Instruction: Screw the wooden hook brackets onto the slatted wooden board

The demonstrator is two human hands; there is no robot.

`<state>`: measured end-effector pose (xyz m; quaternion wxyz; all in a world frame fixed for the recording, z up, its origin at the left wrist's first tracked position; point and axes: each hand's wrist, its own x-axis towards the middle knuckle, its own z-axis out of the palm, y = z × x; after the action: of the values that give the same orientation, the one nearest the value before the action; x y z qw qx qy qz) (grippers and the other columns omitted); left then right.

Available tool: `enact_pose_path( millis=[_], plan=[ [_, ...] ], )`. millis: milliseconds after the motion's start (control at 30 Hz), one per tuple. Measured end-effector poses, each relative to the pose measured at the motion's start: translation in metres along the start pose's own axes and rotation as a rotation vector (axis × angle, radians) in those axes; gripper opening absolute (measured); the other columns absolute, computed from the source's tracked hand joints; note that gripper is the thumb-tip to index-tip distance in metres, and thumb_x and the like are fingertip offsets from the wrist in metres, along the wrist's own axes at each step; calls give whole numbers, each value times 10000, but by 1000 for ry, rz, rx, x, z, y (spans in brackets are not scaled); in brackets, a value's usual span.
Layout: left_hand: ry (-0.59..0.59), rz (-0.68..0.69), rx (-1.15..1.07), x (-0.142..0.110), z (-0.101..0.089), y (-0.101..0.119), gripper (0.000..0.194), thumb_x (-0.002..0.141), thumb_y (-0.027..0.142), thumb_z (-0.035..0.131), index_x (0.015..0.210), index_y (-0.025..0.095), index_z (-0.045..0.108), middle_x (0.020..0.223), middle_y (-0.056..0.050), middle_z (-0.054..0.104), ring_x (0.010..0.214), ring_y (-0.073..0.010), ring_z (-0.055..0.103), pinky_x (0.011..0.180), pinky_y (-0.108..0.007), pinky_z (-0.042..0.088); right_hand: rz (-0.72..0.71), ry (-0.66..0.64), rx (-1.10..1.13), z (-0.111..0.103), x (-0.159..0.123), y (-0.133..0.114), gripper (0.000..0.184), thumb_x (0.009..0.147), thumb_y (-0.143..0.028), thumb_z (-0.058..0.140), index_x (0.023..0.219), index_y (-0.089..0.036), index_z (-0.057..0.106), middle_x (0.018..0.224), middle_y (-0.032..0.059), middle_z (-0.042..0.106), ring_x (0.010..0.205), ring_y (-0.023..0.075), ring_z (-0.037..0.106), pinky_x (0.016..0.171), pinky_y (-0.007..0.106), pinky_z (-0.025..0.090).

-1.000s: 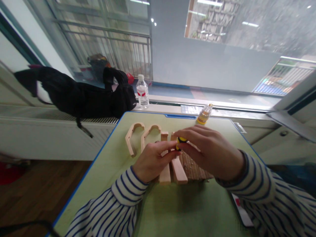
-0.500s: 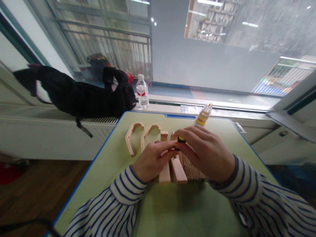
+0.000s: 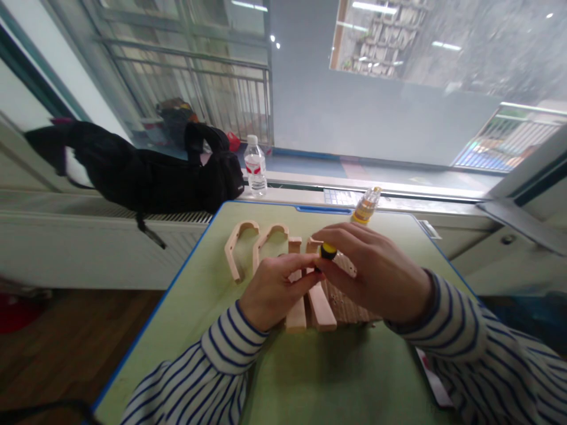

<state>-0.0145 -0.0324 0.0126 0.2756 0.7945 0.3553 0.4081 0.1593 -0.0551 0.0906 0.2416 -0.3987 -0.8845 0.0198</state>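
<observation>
"What do we have at the far left?"

"Our black bag (image 3: 155, 177) lies along the window ledge (image 3: 283, 193). To its right, on the green table (image 3: 186, 319), we see two curved wooden pieces (image 3: 231, 251), the right one partly behind our left hand (image 3: 274, 289). Our water bottle (image 3: 256, 168) stands beyond them on the ledge."

"And our left hand?"

"Its thumb and forefinger close in at the lower end of the yellow-and-black handle (image 3: 328, 251); we cannot tell what they pinch."

"What lies below our hands?"

"Two straight wooden pieces (image 3: 323, 307) side by side, their near ends showing. The handle is above the right one, near its far end. Right of that, we have a brown ridged board (image 3: 345, 301), partly covered by our right hand (image 3: 376, 271)."

"Is that hand open?"

"No, we have its thumb and fingers clamped around the handle. A clear-and-yellow bottle (image 3: 367, 205) sits beyond it at the table's far edge, and a pale flat object (image 3: 434, 381) shows beside our right sleeve (image 3: 465, 330), nearer us."
</observation>
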Motion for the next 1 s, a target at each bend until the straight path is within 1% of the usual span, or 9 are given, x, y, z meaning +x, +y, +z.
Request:
enact_pose_path(
  millis=[100, 167, 267, 467, 600, 700, 833, 900, 1000],
  plan=[
    [6, 4, 7, 0, 0, -1, 205, 805, 251, 628, 999, 213, 684, 756, 12, 694, 658, -109, 594, 631, -227, 471, -30, -34, 18, -3, 0, 0, 237, 896, -238, 456, 1105, -175, 548, 1027, 56, 638, 929, 166, 564, 815, 318, 446],
    [-16, -3, -9, -1, 1, -1, 204, 815, 251, 617, 1005, 212, 679, 765, 9, 693, 672, -112, 599, 636, -227, 472, -40, -34, 6, -3, -1, 0, 220, 909, -234, 441, 1080, -175, 566, 1010, 52, 646, 923, 160, 568, 820, 313, 445],
    [-56, -14, -56, -2, 1, -2, 211, 834, 237, 589, 1030, 221, 666, 832, 3, 698, 734, -119, 616, 681, -234, 482, -43, -14, -33, -1, -2, -2, 215, 915, -251, 444, 1057, -165, 580, 996, 59, 650, 926, 163, 568, 817, 310, 446],
    [-113, -9, -95, 0, 0, -3, 257, 853, 221, 552, 1095, 223, 636, 876, -9, 690, 791, -134, 624, 751, -256, 494, -35, 19, -92, 2, -5, -5, 215, 906, -242, 460, 1070, -164, 574, 960, 64, 649, 896, 170, 559, 789, 312, 444],
    [-136, 0, -125, 1, -2, -2, 256, 865, 207, 527, 1101, 217, 627, 887, -8, 682, 802, -132, 620, 763, -256, 494, -20, 40, -128, 2, -6, -7, 219, 910, -265, 449, 1046, -158, 583, 926, 67, 649, 870, 177, 555, 773, 320, 445],
    [-150, 12, -130, 2, -4, 1, 244, 873, 193, 509, 1084, 215, 629, 882, 0, 678, 782, -121, 613, 740, -241, 487, -9, 68, -139, 4, -7, -7, 229, 913, -270, 442, 1057, -155, 578, 916, 63, 645, 857, 178, 552, 768, 322, 449],
    [-140, 27, -104, 3, -4, 2, 226, 866, 186, 516, 1054, 208, 639, 851, 10, 674, 738, -109, 599, 701, -226, 475, -21, 108, -135, 6, -7, -7, 237, 912, -259, 442, 1064, -139, 579, 911, 70, 638, 857, 177, 547, 768, 318, 452],
    [-115, 26, -80, 2, -3, 2, 228, 853, 193, 538, 1054, 213, 643, 832, 13, 674, 720, -109, 593, 684, -227, 471, -26, 100, -131, 7, -6, -7, 228, 905, -246, 453, 1060, -138, 580, 911, 71, 636, 858, 177, 544, 768, 316, 453],
    [-66, -2, -63, 1, -2, 0, 254, 824, 233, 596, 1073, 212, 642, 869, 0, 684, 755, -125, 604, 693, -238, 474, -15, 82, -131, 8, -5, -7, 228, 904, -245, 452, 1067, -144, 576, 910, 65, 633, 860, 178, 540, 770, 318, 453]
  ],
)
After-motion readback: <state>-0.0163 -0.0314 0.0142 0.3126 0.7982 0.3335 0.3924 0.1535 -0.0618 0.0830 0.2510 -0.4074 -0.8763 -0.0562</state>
